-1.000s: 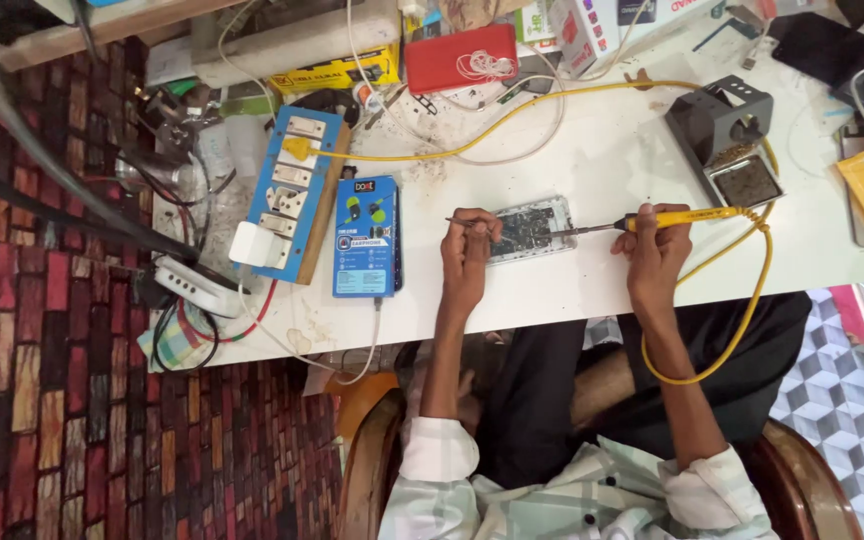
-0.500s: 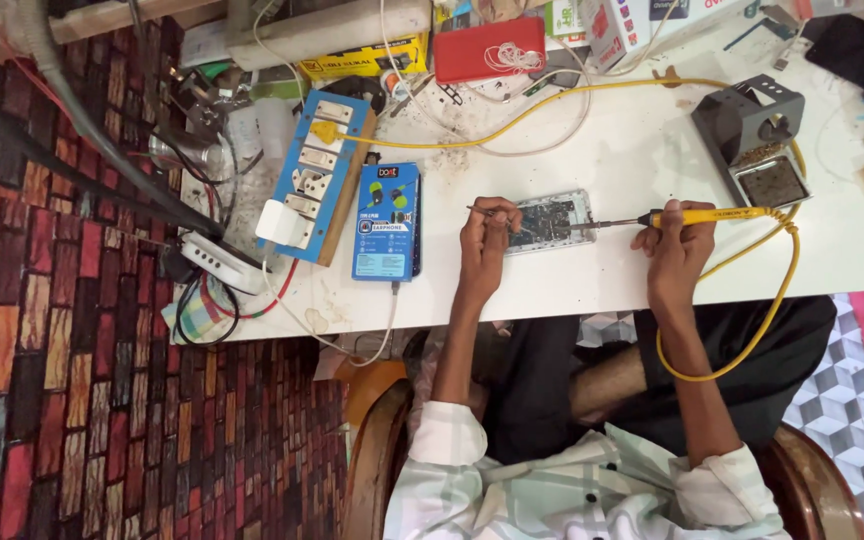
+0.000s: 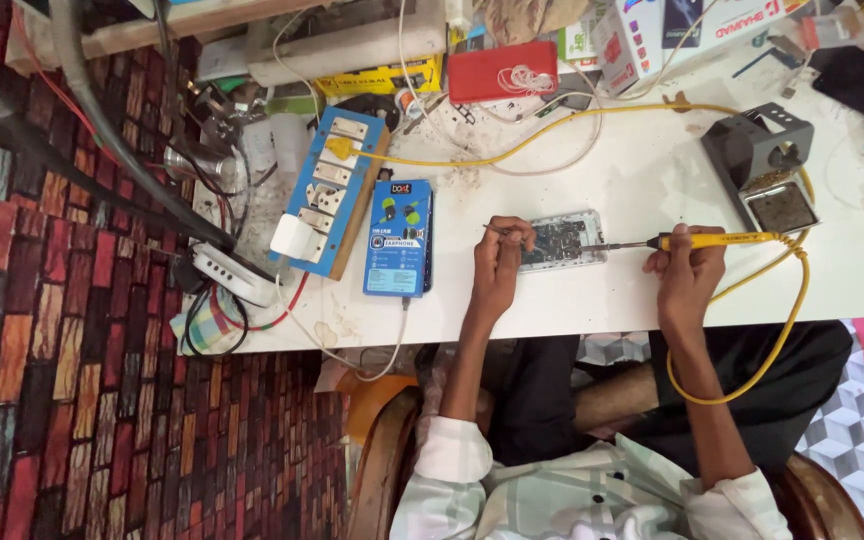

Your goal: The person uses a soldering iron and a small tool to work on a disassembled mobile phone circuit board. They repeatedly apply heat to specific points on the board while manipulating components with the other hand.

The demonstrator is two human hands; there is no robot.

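A small opened device with a dark circuit board [image 3: 564,241] lies on the white table [image 3: 632,180]. My left hand [image 3: 500,258] rests at its left edge and pinches thin metal tweezers [image 3: 493,230]. My right hand [image 3: 685,270] grips a yellow-handled soldering iron [image 3: 714,240], whose metal tip reaches left onto the board. The iron's yellow cable [image 3: 772,330] loops down past the table edge over my lap.
A dark soldering-iron stand with a sponge tray [image 3: 764,165] sits to the right. A blue box [image 3: 399,237] and a blue switch board [image 3: 330,190] lie to the left. A red case [image 3: 502,70], cartons and tangled wires crowd the far side.
Both hands keep their grips on the tweezers and iron at the board. The view has shifted, so the table sits slightly lower and more to the right in frame.
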